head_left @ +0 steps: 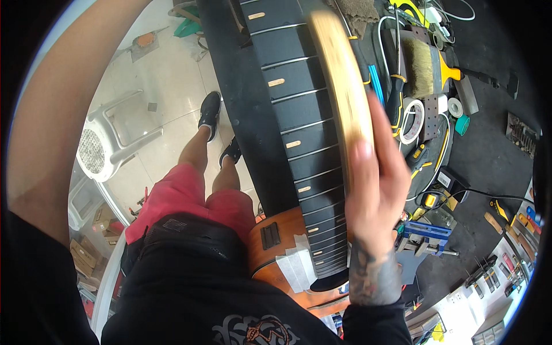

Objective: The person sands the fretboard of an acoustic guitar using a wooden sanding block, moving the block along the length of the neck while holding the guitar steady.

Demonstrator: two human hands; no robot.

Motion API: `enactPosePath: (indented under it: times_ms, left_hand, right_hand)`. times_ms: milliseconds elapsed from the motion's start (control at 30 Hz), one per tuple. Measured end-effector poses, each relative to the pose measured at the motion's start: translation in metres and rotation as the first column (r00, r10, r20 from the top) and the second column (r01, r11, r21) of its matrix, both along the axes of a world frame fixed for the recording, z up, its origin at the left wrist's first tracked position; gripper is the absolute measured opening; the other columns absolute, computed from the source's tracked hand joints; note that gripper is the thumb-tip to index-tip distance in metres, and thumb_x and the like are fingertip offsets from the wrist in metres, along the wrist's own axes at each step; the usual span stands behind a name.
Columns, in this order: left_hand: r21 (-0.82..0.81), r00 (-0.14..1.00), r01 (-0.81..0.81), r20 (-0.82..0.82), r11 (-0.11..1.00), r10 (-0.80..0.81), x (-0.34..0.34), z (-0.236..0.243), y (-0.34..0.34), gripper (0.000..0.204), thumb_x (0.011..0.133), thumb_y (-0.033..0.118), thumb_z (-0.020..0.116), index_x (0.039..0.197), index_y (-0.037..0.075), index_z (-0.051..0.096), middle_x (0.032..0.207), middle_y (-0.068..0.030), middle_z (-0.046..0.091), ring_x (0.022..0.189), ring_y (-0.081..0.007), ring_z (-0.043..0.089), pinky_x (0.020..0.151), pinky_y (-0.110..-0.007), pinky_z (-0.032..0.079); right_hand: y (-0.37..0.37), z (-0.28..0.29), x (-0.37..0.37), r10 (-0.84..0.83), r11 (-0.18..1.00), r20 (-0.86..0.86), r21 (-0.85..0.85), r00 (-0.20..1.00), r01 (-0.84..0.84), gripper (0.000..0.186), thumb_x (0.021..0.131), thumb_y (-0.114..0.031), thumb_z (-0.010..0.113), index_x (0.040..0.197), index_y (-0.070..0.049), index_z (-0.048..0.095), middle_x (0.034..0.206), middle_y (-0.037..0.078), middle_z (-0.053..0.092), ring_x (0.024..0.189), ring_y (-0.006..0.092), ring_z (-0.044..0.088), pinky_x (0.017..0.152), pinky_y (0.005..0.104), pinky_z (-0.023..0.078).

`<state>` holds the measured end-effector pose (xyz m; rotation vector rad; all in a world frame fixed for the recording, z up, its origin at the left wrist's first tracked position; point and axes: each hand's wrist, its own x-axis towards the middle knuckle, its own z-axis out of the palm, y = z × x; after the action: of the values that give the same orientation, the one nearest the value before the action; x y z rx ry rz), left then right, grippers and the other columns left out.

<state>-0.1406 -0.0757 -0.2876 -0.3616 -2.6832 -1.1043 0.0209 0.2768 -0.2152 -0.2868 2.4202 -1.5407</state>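
A wooden block (345,80), likely light, stiff and best held by its sides, is gripped at one o'clock over a guitar neck (293,109) by a half-curled right hand (376,184), left hand unseen.

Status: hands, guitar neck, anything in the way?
Right hand gripping wooden block along guitar neck. Left hand out of view. Brush and tape roll right of neck, not on it.

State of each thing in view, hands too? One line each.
Right hand: gripping wooden block
Left hand: out of frame
Wooden block: held lengthwise over fretboard, blurred; contact unclear
Fretboard: frets fitted
Guitar body: partly taped
Pale tape: stuck down beside fretboard
Paintbrush: lying flat
Workbench: cluttered
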Motion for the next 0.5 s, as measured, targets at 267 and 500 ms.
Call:
enactPosePath:
  times_ms: [267, 500]
  left_hand:
    - [-0.031, 0.999, 0.024, -0.033, 0.999, -0.025, -0.002, -0.003, -0.005, 0.036, 0.106, 0.023, 0.05, 0.132, 0.001, 0.064, 0.139, -0.013, 0.059, 0.13, -0.0255, 0.054, 0.115, -0.035, 0.038]
    - [0.109, 0.998, -0.002, 0.061, 0.994, -0.004, -0.001, 0.0, 0.005, 0.037, 0.106, 0.023, 0.05, 0.133, 0.001, 0.064, 0.139, -0.0128, 0.059, 0.13, -0.0253, 0.054, 0.114, -0.035, 0.039]
  right_hand:
    - [0.024, -0.002, 0.019, 0.055, 0.998, 0.043, 0.035, 0.998, -0.057, 0.054, 0.104, -0.017, 0.054, 0.148, 0.012, 0.045, 0.133, 0.02, 0.065, 0.122, 0.021, 0.061, 0.105, 0.0309, 0.045]
    - [0.042, 0.011, 0.04, 0.011, 0.996, 0.014, 0.09, 1.0, -0.013, 0.053, 0.101, -0.014, 0.059, 0.146, 0.012, 0.049, 0.133, 0.025, 0.065, 0.122, 0.0265, 0.064, 0.105, 0.0344, 0.047]
